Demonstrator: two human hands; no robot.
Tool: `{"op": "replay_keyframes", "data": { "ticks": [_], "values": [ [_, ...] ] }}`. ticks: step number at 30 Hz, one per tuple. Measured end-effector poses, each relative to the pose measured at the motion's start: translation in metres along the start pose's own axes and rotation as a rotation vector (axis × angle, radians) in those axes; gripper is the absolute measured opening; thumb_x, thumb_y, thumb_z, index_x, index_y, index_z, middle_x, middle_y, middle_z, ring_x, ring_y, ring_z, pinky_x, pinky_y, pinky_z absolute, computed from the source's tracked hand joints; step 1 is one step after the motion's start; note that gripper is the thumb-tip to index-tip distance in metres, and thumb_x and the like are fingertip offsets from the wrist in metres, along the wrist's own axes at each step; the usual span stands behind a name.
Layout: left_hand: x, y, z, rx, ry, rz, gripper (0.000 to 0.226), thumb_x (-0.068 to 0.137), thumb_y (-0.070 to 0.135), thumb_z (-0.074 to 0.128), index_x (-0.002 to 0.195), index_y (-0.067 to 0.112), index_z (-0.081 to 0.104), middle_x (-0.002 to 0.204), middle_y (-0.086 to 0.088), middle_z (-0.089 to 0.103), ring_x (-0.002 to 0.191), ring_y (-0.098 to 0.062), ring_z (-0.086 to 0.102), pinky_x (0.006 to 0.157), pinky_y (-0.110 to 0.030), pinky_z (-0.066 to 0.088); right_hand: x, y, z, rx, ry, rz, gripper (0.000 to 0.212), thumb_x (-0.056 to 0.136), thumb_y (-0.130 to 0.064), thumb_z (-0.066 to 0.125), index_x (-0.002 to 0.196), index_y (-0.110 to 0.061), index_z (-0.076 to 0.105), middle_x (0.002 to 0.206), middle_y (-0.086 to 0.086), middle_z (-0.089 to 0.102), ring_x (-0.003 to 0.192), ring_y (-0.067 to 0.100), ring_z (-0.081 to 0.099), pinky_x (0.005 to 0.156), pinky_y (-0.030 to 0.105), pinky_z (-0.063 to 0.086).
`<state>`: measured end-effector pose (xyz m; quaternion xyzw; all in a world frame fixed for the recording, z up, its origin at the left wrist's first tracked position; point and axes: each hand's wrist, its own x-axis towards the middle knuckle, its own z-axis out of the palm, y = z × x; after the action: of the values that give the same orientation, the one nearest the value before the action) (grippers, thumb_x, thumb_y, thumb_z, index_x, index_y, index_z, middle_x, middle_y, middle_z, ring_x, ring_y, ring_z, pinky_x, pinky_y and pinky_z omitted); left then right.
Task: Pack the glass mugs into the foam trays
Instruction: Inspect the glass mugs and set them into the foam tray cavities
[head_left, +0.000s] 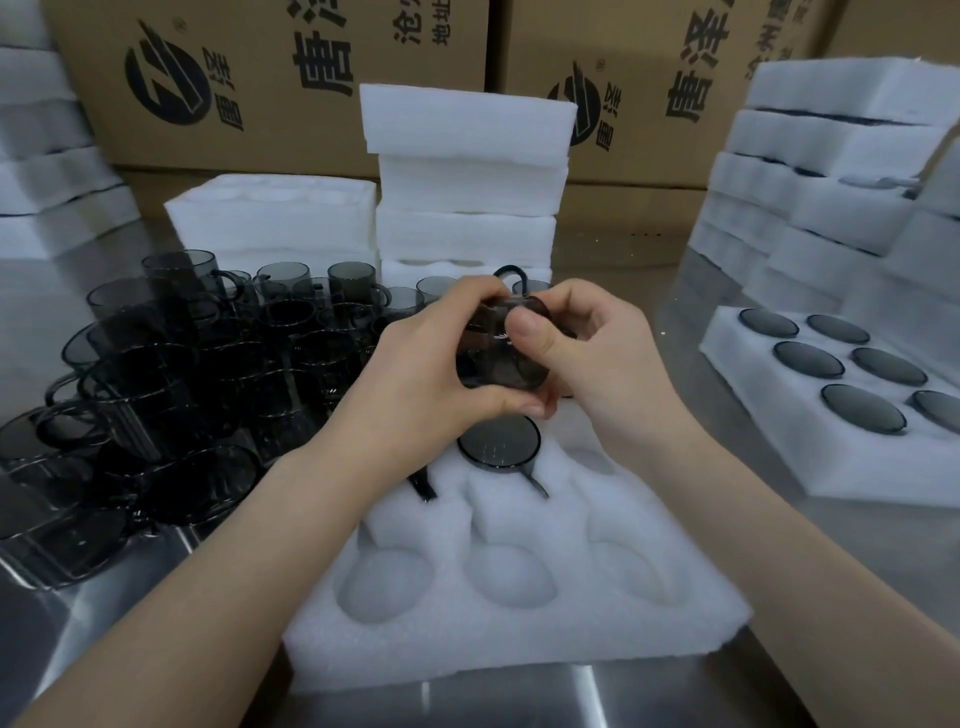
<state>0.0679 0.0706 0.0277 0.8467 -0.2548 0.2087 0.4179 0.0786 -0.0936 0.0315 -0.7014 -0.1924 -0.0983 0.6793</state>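
Gripping smoked glass mug (488, 358) in left hand (431, 374) and right hand (608, 358) over foam tray (519, 644) (near pockets (511, 577) free); 唐泽 on cartons (270, 67).

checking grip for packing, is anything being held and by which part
Both hands hold one dark glass mug by its body: the left hand wraps its left side and bottom, the right hand pinches the right side, thumb on the glass.

3 near pockets of the foam tray (519, 639) lie open; loose mugs (171, 374) crowd its left, foam stacks (467, 208) behind.
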Motion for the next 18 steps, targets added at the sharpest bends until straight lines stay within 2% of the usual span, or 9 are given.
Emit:
{"op": "replay_keyframes", "data": {
  "ticks": [2, 4, 6, 9, 11, 13, 15, 18],
  "values": [
    [-0.0002, 0.0002, 0.0003, -0.019, -0.022, 0.012, 0.071, 0.060, 0.036, 0.088, 0.121, 0.035, 0.051, 0.103, 0.025, 0.062, 0.099, 0.011, 0.056, 0.084, -0.003, 0.039, 0.0002, -0.0002, 0.0002, 0.080, 0.003, 0.015, 0.020, 0.074, -0.039, 0.077, 0.067, -0.023, 0.066, 0.059, -0.001, 0.065, 0.042, 0.018, 0.057, 0.037, 0.023, 0.042],
    [-0.0004, 0.0006, 0.0005, -0.040, -0.035, 0.018, 0.072, 0.063, 0.033, 0.087, 0.125, 0.031, 0.051, 0.103, 0.027, 0.061, 0.099, 0.013, 0.056, 0.084, -0.002, 0.038, 0.0010, 0.0001, 0.0000, 0.167, -0.004, 0.044, 0.031, 0.076, -0.046, 0.072, 0.068, -0.017, 0.066, 0.056, 0.006, 0.060, 0.038, 0.020, 0.053, 0.037, 0.023, 0.040],
    [-0.0008, 0.0017, 0.0008, -0.071, -0.030, 0.006, 0.070, 0.063, 0.037, 0.086, 0.123, 0.036, 0.049, 0.097, 0.031, 0.061, 0.095, 0.015, 0.056, 0.081, 0.000, 0.037, 0.0028, -0.0001, -0.0002, 0.243, -0.005, 0.100, 0.041, 0.079, -0.045, 0.065, 0.078, -0.003, 0.066, 0.061, 0.016, 0.055, 0.039, 0.021, 0.050, 0.038, 0.023, 0.039],
    [-0.0007, 0.0037, 0.0006, -0.143, 0.000, -0.031, 0.061, 0.061, 0.043, 0.080, 0.113, 0.042, 0.047, 0.100, 0.033, 0.063, 0.092, 0.015, 0.060, 0.079, -0.001, 0.039, 0.0052, 0.0001, -0.0003, 0.376, -0.030, 0.208, 0.060, 0.084, -0.038, 0.058, 0.110, 0.016, 0.057, 0.087, 0.026, 0.052, 0.056, 0.026, 0.050, 0.048, 0.030, 0.041],
    [-0.0001, 0.0035, -0.0005, -0.215, 0.033, -0.065, 0.063, 0.059, 0.045, 0.082, 0.112, 0.043, 0.048, 0.104, 0.030, 0.065, 0.095, 0.011, 0.062, 0.084, -0.006, 0.044, 0.0056, -0.0002, -0.0013, 0.449, -0.083, 0.252, 0.053, 0.086, -0.030, 0.055, 0.120, 0.011, 0.056, 0.106, 0.031, 0.050, 0.081, 0.035, 0.047, 0.065, 0.039, 0.041],
    [0.0007, 0.0007, -0.0011, -0.271, 0.057, -0.088, 0.061, 0.060, 0.051, 0.078, 0.114, 0.039, 0.052, 0.103, 0.022, 0.070, 0.099, 0.002, 0.066, 0.091, -0.020, 0.050, 0.0055, -0.0015, -0.0034, 0.500, -0.177, 0.256, 0.047, 0.087, -0.020, 0.053, 0.128, 0.002, 0.055, 0.115, 0.027, 0.052, 0.089, 0.033, 0.047, 0.074, 0.037, 0.044],
    [0.0010, -0.0018, -0.0017, -0.319, 0.070, -0.108, 0.058, 0.062, 0.051, 0.076, 0.114, 0.034, 0.055, 0.103, 0.015, 0.071, 0.100, -0.005, 0.067, 0.093, -0.029, 0.051, 0.0048, -0.0017, -0.0056, 0.526, -0.285, 0.241, 0.046, 0.088, -0.011, 0.056, 0.132, -0.002, 0.052, 0.112, 0.020, 0.057, 0.079, 0.019, 0.057, 0.072, 0.027, 0.051],
    [0.0012, -0.0017, -0.0021, -0.307, 0.063, -0.117, 0.053, 0.061, 0.050, 0.076, 0.108, 0.038, 0.055, 0.097, 0.022, 0.071, 0.091, 0.003, 0.067, 0.083, -0.014, 0.049, 0.0047, -0.0016, -0.0066, 0.476, -0.307, 0.219, 0.039, 0.084, -0.004, 0.059, 0.124, -0.002, 0.055, 0.104, 0.014, 0.061, 0.070, 0.013, 0.058, 0.058, 0.020, 0.051]
  ]
}}
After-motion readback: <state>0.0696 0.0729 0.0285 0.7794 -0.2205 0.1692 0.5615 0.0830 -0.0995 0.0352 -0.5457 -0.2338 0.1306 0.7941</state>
